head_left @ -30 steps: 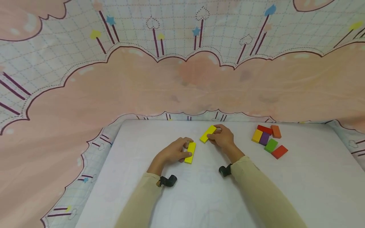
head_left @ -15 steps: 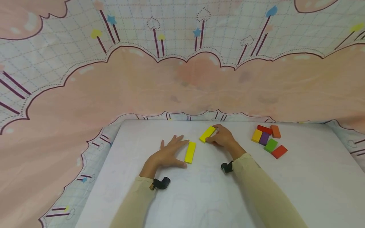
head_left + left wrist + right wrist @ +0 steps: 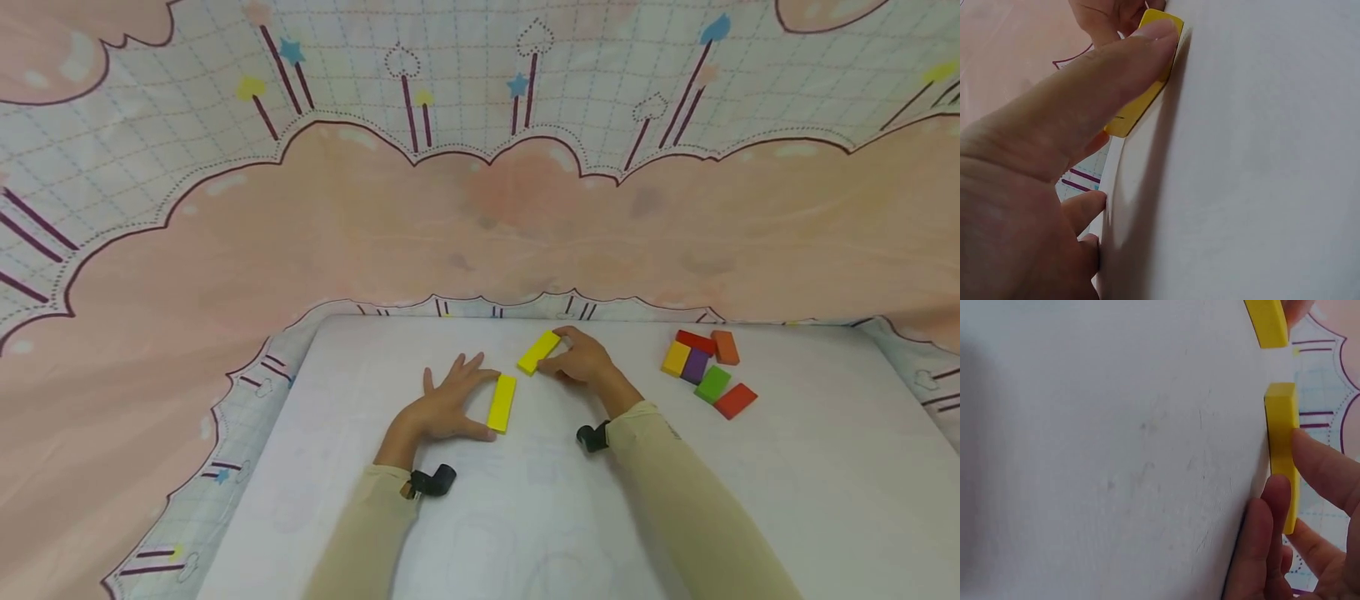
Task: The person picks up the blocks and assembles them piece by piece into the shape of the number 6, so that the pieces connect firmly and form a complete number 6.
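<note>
Hands, two, bare: left hand (image 3: 438, 412) spread wide, thumb at the near end and forefinger at the far end of the left yellow block (image 3: 502, 403), firmness of contact not to be told; right hand (image 3: 583, 360) narrowed, holding the right yellow block (image 3: 537, 353) between thumb and forefinger. Yellow blocks, two: oblong, flat-sided, on the tabletop (image 3: 517, 525) between the hands; near one another, apart, the right one slanted more strongly.

Handling, as judged: light, stiff, probably painted wood; smooth faces, perhaps a little slippery; not fragile, though apt to topple if stood on a narrow edge; best taken at the two short ends or across the long sides.

Containers: none seen; remaining stock lies loose in a cluster beyond the right hand, well apart from the yellow pair; red block (image 3: 696, 342), orange block (image 3: 725, 347), amber block (image 3: 676, 358), purple block (image 3: 694, 365), green block (image 3: 712, 383), second red block (image 3: 736, 401).
</note>
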Demonstrator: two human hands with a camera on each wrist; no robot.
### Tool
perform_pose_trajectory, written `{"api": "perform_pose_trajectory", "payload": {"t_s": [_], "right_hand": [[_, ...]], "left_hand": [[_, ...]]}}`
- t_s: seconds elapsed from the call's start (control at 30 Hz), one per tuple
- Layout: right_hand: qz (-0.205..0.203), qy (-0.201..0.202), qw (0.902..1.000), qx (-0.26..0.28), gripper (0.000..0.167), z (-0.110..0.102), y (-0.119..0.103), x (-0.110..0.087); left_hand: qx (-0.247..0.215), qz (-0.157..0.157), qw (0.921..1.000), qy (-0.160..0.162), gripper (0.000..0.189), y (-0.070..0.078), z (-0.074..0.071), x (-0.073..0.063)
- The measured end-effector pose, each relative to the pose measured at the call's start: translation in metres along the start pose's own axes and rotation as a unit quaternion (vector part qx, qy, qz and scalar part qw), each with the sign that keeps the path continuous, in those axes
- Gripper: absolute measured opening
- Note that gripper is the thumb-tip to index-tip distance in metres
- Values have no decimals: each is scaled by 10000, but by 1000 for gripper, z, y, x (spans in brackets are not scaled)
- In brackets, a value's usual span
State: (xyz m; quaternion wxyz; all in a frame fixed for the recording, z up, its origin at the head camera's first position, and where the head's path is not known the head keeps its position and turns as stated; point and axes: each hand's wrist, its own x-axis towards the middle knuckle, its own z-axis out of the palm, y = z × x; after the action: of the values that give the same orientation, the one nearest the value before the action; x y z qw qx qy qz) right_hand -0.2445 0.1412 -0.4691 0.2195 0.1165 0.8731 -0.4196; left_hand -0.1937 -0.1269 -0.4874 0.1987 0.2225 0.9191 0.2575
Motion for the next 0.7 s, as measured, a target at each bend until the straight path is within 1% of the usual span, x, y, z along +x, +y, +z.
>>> {"api": "perform_pose_trajectory", "payload": {"t_s": [0.13,0.27,0.37,0.47,0.57,0.7], "right_hand": [[-42,269,9993,-257,77,3,-1,-4],[-60,412,9978,-513,79,6,-3,-6],[-23,379,9984,-410,77,6,-3,-6],[-20,418,9985,-351,73,7,-2,-7],[-24,533,9977,-413,69,8,-2,-8],[41,623,9972,-418,69,10,-4,-8]], "left_hand": [[64,-9,9999,82,96,2,1,0],[155,-88,9998,109,96,3,2,0],[247,-160,9995,98,96,3,4,1],[288,-162,9994,119,95,4,5,1],[305,-107,9994,118,95,4,5,0],[373,-20,9992,126,93,2,4,0]]}}
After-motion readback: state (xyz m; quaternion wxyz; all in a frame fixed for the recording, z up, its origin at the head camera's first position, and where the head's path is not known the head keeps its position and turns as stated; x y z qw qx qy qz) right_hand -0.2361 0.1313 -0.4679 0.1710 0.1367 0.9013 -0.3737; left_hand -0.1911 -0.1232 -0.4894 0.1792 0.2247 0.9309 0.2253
